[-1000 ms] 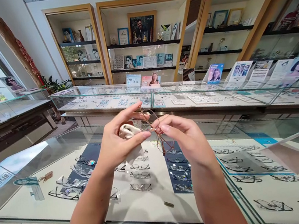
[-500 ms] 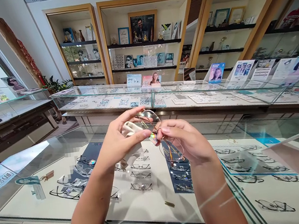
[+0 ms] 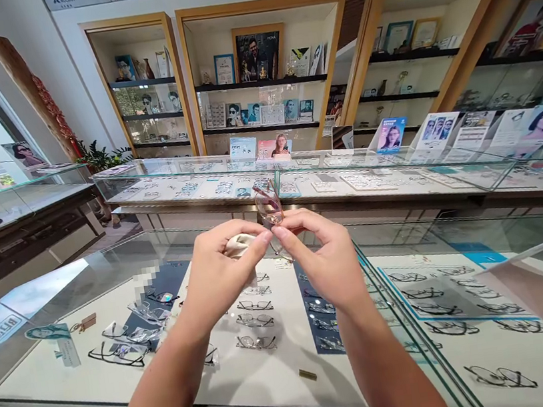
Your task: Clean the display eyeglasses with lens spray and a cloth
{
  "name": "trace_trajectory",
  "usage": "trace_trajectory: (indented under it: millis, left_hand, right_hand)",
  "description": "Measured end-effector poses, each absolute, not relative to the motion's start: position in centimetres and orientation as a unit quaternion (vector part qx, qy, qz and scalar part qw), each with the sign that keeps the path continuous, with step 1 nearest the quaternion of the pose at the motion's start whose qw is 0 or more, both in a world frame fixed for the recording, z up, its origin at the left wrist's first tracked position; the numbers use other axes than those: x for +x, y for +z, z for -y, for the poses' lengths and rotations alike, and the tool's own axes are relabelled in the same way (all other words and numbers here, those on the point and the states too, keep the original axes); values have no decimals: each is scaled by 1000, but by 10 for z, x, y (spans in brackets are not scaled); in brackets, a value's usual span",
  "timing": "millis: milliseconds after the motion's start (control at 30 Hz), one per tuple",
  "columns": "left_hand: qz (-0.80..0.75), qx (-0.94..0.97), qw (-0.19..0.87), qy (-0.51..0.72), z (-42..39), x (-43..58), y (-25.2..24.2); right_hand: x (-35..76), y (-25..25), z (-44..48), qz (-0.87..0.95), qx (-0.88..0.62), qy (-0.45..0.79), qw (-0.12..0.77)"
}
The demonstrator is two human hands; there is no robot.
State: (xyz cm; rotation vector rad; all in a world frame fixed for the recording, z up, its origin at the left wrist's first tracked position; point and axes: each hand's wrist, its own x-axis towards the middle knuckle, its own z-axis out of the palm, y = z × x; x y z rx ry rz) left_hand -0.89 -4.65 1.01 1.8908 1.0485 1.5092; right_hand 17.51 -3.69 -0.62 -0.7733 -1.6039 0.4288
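Note:
Both my hands are raised over a glass display counter (image 3: 84,277). My left hand (image 3: 220,271) is closed round a white cleaning cloth (image 3: 237,244), its fingertips pinched against the frame of a pair of thin metal glasses (image 3: 269,208). My right hand (image 3: 327,259) pinches the same glasses from the right side. One lens stands up above my fingertips; the rest of the frame is hidden behind my right hand.
Inside the counter lie several pairs of glasses (image 3: 251,314) on white and dark trays. A second glass counter (image 3: 298,176) with leaflets runs across behind it. Wooden shelves (image 3: 259,84) with pictures line the back wall. A window is at the left.
The glasses have been turned and lifted, so one lens now stands above my fingertips instead of hanging below. My hands have drawn closer together, and the cloth is bunched deeper in my left hand.

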Motion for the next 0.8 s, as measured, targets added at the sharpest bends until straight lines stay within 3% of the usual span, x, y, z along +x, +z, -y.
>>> trace_trajectory:
  millis: [267,467,800]
  left_hand:
    - [-403,677,312,530,49,-8,11]
    - [-426,649,327,538,46,-14,11]
    - [-452,703,235,496,45,-41,13]
  right_hand:
    - [166,-10,46,703,-355,83,610]
    - [166,-6,56,754,-355,54,551]
    - [178,-3,61,754,-327,53,568]
